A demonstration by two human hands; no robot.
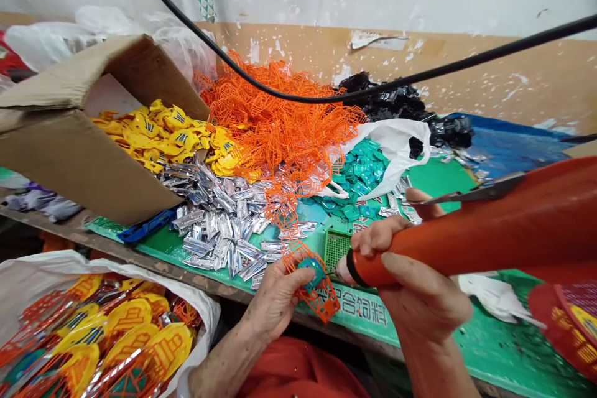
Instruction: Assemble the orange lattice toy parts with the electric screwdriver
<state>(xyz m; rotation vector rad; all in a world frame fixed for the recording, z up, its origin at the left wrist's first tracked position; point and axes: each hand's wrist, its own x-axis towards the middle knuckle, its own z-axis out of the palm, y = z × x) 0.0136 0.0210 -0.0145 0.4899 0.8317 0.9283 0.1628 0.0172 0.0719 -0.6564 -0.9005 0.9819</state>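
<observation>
- One left hand (273, 298) pinches the orange frame (330, 308) and green disc (311, 270) near the tabletop (489, 339): hold both steady.
- Right hand (424, 298) wraps the orange tool (466, 236); keep its tip (331, 273) off the left thumb (302, 277).

Left hand (275, 295) pinching, right hand (417, 289) curled in wrapping grip

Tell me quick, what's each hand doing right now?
Left hand: closed, pinching an orange lattice piece and a teal disc.
Right hand: closed around an orange-red tool.
</observation>
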